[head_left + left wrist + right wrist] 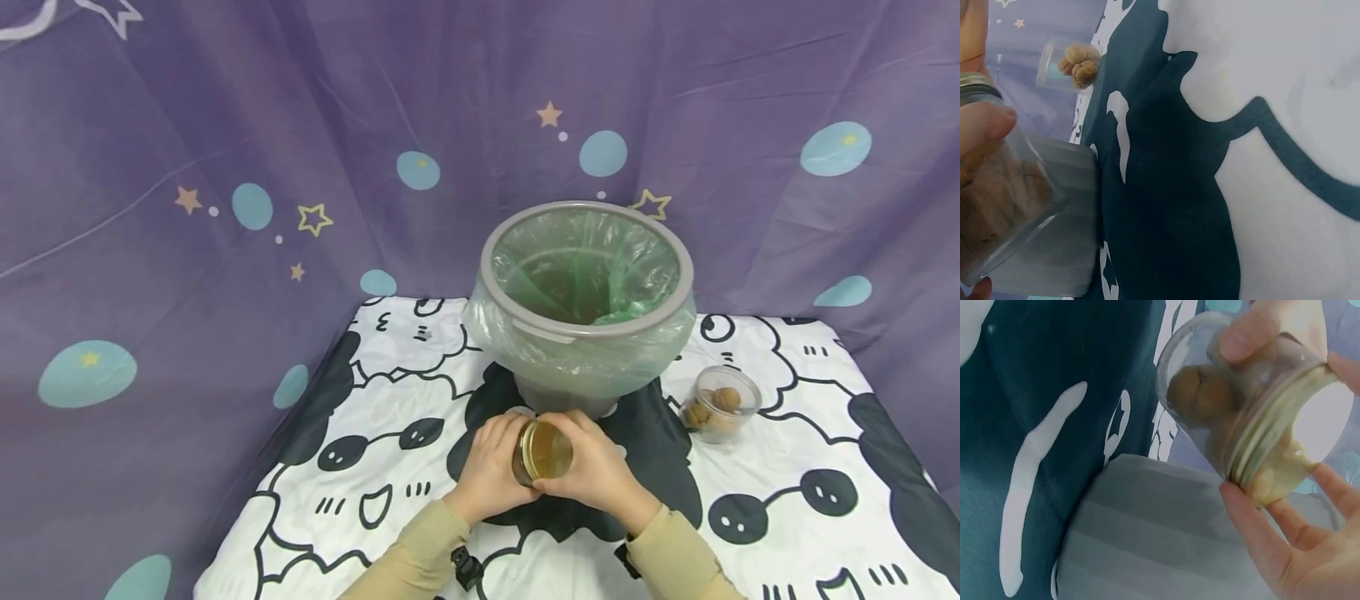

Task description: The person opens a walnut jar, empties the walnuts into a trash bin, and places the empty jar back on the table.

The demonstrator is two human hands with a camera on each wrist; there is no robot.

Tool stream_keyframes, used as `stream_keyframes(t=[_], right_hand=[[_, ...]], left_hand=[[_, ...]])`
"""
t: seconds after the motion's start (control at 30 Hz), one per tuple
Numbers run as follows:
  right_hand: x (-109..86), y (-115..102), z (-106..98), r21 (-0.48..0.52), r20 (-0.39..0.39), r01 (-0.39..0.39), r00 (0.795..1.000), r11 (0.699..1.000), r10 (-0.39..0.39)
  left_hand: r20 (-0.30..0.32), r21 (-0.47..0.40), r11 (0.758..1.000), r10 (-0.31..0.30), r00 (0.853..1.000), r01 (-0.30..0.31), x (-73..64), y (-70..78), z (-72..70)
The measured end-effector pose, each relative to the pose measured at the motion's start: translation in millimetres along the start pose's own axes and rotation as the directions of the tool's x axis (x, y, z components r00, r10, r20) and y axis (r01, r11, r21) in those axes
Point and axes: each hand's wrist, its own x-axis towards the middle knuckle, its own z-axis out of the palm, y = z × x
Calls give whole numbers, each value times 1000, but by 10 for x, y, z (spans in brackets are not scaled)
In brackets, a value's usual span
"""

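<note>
A clear jar (1185,356) with round brown walnuts (1200,394) inside is held tilted on its side between both hands, in front of the bin. My left hand (495,467) grips the glass body, its thumb lying along the side in the right wrist view. On the other end, my right hand (596,471) holds the gold lid (551,452) by its rim, fingers and thumb spread around it. The lid sits on the jar's mouth.
Just behind the hands stands a grey bin (551,392) lined with a green-tinted plastic bag (630,287). To its right, a small clear tub (738,383) contains several walnuts (726,399). A black-and-white cartoon cloth (405,392) covers the surface, and a purple curtain (465,83) hangs behind.
</note>
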Motion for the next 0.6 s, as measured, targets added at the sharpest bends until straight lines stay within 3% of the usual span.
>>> stream_keyframes(t=[0.33, 0.6], right_hand=[[-5, 27, -25, -93, 1, 68, 998, 993, -68], [-41, 63, -22, -95, -21, 147, 988, 985, -150]], left_hand=[[6, 23, 999, 48, 999, -48, 36, -12, -32], [11, 26, 998, 53, 999, -53, 17, -5, -49]])
